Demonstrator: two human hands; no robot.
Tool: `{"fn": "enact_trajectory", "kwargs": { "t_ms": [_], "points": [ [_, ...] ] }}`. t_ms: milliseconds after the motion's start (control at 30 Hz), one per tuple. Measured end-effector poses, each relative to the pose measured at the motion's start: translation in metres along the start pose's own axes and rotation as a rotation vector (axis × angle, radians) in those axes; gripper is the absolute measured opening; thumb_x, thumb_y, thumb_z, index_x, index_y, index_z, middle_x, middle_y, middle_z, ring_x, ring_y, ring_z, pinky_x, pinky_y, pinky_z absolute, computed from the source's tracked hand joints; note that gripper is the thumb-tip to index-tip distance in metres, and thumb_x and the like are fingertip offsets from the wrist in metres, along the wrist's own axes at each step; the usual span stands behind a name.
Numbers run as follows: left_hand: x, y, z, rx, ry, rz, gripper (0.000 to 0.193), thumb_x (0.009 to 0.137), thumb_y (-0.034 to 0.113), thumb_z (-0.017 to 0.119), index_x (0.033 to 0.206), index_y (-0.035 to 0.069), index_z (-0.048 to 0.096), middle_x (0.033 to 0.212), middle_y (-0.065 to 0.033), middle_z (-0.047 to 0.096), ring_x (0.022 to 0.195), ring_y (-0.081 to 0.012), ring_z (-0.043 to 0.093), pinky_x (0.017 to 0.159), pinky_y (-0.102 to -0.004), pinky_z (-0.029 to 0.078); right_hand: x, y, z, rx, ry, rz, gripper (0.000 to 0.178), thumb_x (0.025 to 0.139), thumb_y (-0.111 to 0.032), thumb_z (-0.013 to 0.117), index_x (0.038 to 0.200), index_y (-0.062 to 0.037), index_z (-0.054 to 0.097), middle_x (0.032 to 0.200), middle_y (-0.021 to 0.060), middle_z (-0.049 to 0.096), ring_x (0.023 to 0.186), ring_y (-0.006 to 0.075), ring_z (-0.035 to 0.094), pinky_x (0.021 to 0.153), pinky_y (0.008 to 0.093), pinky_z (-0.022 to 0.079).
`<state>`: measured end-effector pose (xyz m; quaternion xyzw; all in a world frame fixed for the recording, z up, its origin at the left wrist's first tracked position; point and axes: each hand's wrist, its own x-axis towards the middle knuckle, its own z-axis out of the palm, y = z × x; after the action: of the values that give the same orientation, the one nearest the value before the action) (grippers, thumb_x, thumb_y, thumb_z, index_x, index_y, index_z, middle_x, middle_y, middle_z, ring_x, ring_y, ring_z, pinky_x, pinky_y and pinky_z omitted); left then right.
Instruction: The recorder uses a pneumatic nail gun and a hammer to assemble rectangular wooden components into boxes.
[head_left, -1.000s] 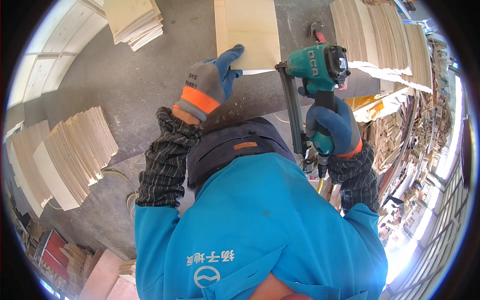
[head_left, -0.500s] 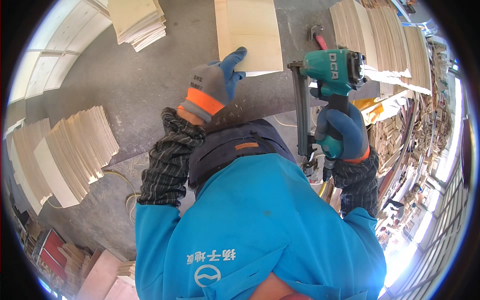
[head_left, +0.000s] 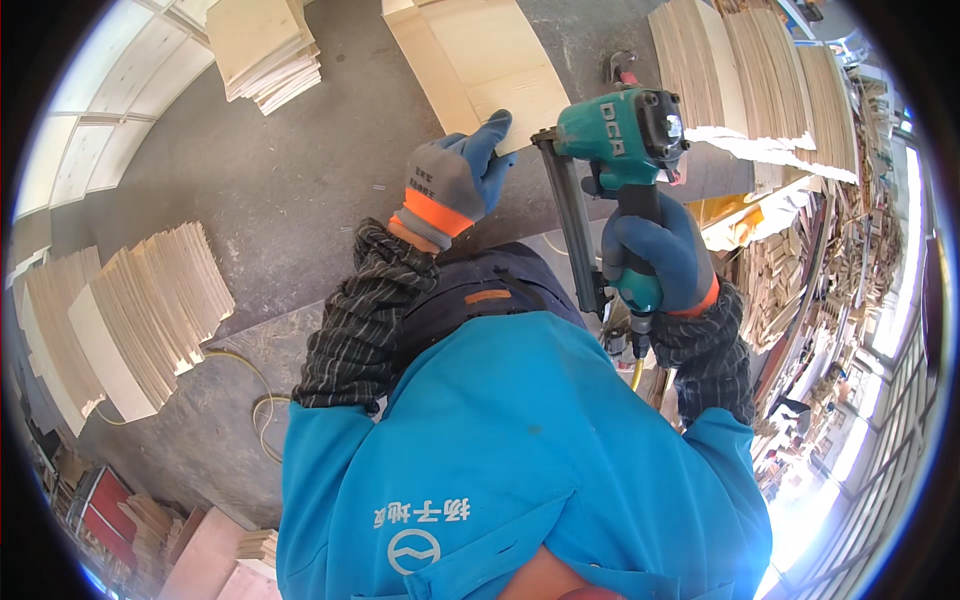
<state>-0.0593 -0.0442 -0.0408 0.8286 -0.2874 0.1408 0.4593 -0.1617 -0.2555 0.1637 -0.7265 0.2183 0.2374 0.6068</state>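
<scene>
My right hand (head_left: 662,250), in a blue and grey glove, is wrapped round the grip of a teal pneumatic nail gun (head_left: 615,135). The gun's nose is close to the near right corner of a pale plywood piece (head_left: 480,60); whether they touch I cannot tell. This piece lies at a slant on the dark table (head_left: 340,160), with a seam running along its length. My left hand (head_left: 462,180), also gloved, is closed on its near edge, fingers on top and the underside of the grip hidden.
Stacked thin boards (head_left: 265,50) lie at the far left, and more stacks (head_left: 160,310) stand at the left edge. Other board stacks (head_left: 735,75) fill the far right, beside a hammer (head_left: 622,68). A yellow hose (head_left: 245,365) curls on the floor.
The plywood piece has turned, its far end swinging left and its near end right. My left hand has moved right with it. The nail gun has shifted left, toward the piece's corner.
</scene>
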Motion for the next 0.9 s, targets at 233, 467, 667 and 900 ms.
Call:
{"fn": "enact_trajectory", "kwargs": {
  "t_ms": [233,467,667,900],
  "points": [
    [0.0,0.0,0.001,-0.047,0.006,-0.01,0.051,0.088,0.017,0.085,0.138,0.01,0.072,0.086,-0.0135,0.078,0.073,-0.0318,0.076,0.067,-0.0409,0.061,0.012,-0.004,0.005,-0.024,-0.054,-0.029,0.033,0.087,-0.02,0.066,0.105,0.0072,0.065,0.075,0.0098,0.07,0.062,0.0157,0.066,0.059,0.0312,0.052],
    [0.003,0.004,-0.003,-0.081,0.012,-0.007,0.055,0.085,0.011,0.084,0.138,0.01,0.072,0.088,-0.0148,0.078,0.073,-0.0314,0.076,0.067,-0.04,0.061,0.014,-0.005,0.01,-0.049,-0.033,0.007,0.038,0.088,-0.021,0.066,0.114,0.007,0.065,0.078,0.009,0.07,0.065,0.0152,0.067,0.061,0.0315,0.054],
    [-0.001,0.002,-0.003,-0.075,-0.008,-0.043,0.051,0.086,0.013,0.085,0.135,0.009,0.073,0.092,-0.0147,0.08,0.076,-0.0314,0.078,0.069,-0.0394,0.062,0.014,-0.009,0.009,-0.045,-0.052,0.002,0.038,0.088,-0.019,0.066,0.115,0.0074,0.066,0.076,0.0092,0.069,0.066,0.0156,0.067,0.061,0.0318,0.053],
    [0.001,0.005,-0.002,-0.077,-0.001,-0.045,0.042,0.091,0.017,0.083,0.131,0.005,0.074,0.106,-0.0159,0.082,0.085,-0.0305,0.081,0.076,-0.0378,0.065,0.013,0.004,-0.005,-0.01,-0.014,-0.022,0.033,0.089,-0.022,0.067,0.105,0.007,0.066,0.074,0.0094,0.068,0.063,0.016,0.065,0.058,0.0313,0.052]
  ]
}}
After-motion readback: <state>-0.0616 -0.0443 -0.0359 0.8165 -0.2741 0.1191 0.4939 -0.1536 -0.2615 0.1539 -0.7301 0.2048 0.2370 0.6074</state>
